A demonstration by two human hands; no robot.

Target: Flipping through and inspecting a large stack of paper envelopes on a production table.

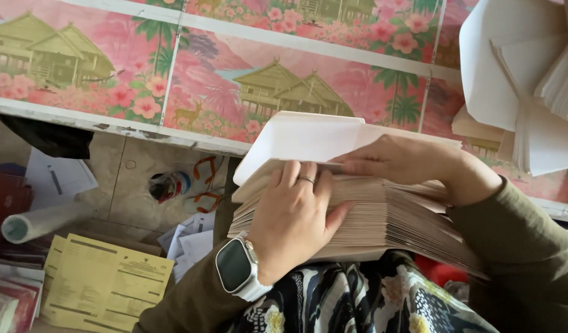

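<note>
The envelope stack (382, 213) rests on the lap, against the table's (191, 139) near edge; yellow forms (105, 283) on the floor, left

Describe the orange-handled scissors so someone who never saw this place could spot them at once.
Start at the long pink flowered table across the top, then drop to the tan floor under its edge. The orange-handled scissors lie there, just right of a small round jar and left of the person's envelope stack. Their looped orange handles are unique here.
</note>
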